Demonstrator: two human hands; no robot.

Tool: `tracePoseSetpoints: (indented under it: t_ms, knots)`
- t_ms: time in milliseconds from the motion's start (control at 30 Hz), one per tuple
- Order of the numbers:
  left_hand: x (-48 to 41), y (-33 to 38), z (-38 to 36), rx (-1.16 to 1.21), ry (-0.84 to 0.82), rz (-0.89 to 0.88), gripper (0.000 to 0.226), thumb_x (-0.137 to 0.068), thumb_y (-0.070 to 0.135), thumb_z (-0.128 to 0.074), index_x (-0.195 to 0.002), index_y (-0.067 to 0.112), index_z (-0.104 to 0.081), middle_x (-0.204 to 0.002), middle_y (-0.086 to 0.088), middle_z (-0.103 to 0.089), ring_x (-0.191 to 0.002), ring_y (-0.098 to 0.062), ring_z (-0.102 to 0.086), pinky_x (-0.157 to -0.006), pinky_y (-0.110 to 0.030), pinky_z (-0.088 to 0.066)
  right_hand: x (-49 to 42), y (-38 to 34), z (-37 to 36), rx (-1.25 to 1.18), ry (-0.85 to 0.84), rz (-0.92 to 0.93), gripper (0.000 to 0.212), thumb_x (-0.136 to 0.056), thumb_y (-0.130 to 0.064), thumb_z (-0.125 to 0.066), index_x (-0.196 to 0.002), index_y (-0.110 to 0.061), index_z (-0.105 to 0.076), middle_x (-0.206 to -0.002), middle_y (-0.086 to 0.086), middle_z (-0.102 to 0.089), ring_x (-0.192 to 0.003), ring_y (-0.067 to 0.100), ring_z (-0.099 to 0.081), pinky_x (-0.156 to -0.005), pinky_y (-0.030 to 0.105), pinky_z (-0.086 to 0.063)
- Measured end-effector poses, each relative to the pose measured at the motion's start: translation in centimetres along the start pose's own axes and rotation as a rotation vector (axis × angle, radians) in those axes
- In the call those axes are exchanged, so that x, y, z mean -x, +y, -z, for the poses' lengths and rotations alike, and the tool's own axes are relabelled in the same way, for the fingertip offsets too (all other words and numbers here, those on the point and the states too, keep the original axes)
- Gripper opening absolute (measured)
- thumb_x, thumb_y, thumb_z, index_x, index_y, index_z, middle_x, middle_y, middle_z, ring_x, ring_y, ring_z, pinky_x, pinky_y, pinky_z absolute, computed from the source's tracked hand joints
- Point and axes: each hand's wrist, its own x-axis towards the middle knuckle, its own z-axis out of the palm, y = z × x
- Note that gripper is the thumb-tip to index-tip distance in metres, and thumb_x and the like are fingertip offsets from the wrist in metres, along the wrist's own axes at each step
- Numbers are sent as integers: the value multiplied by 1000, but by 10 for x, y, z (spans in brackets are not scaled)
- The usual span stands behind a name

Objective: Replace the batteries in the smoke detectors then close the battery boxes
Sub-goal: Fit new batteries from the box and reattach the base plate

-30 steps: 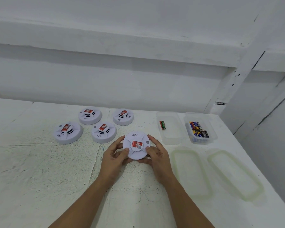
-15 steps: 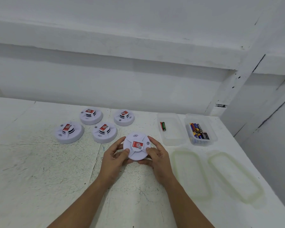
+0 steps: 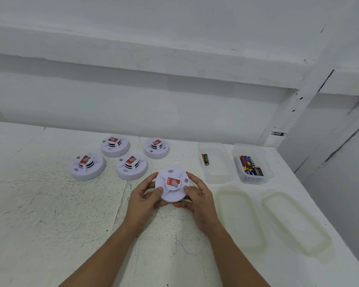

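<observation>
I hold a round white smoke detector (image 3: 172, 185) with a red label, face up, just above the white table (image 3: 50, 214). My left hand (image 3: 144, 198) grips its left rim and my right hand (image 3: 197, 198) grips its right rim. Several more detectors sit behind it on the table, among them one at the far left (image 3: 87, 166), one close to the held unit (image 3: 132, 166) and one at the back (image 3: 156, 147). A clear tub (image 3: 216, 172) holds two loose batteries (image 3: 205, 159). Beside it a second tub (image 3: 266, 168) contains several batteries (image 3: 249, 167).
Two translucent lids lie flat on the table's right side, one nearer the middle (image 3: 239, 218) and one by the right edge (image 3: 294, 222). A white wall with a ledge rises behind the table. The table's right edge drops off beyond the lids.
Both hands keep the same grip on the detector; it has hardly shifted. The view has moved slightly.
</observation>
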Motion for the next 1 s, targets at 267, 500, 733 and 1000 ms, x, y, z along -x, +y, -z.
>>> tracePoseSetpoints:
  t_ms: [267, 500, 733, 1000]
  knots:
    - [0, 0, 0, 3, -2, -4, 41, -91, -7, -52, -130, 6, -54, -100, -7, -72, -90, -23, -71, -65, -29, -58, 0, -1, 0, 7, -2, 2, 36, -93, -4, -54, -122, -24, -57, -97, -5, -75, -88, 22, -72, -65, 38, -60]
    - [1, 0, 0, 11, -3, -3, 41, -91, -9, -52, -129, 6, -55, -100, -9, -70, -90, -24, -71, -65, -29, -58, 0, 1, 1, 10, -2, 3, 37, -93, -5, -55, -126, -20, -56, -100, 1, -74, -89, 26, -72, -67, 41, -60]
    - [-2, -4, 3, -33, 6, -7, 41, -91, -7, -53, -129, 8, -55, -108, -15, -67, -93, -27, -71, -69, -33, -59, 0, 0, 0, 8, -5, 11, 35, -93, -2, -54, -121, -23, -58, -92, -2, -75, -87, 25, -72, -65, 40, -60]
    - [-2, -7, 4, -44, -8, -23, 40, -91, -7, -53, -125, 12, -57, -101, -3, -74, -93, -21, -71, -69, -28, -58, -1, 3, 1, 12, -2, 12, 37, -92, -2, -54, -121, -24, -57, -94, -3, -75, -89, 23, -72, -68, 41, -59]
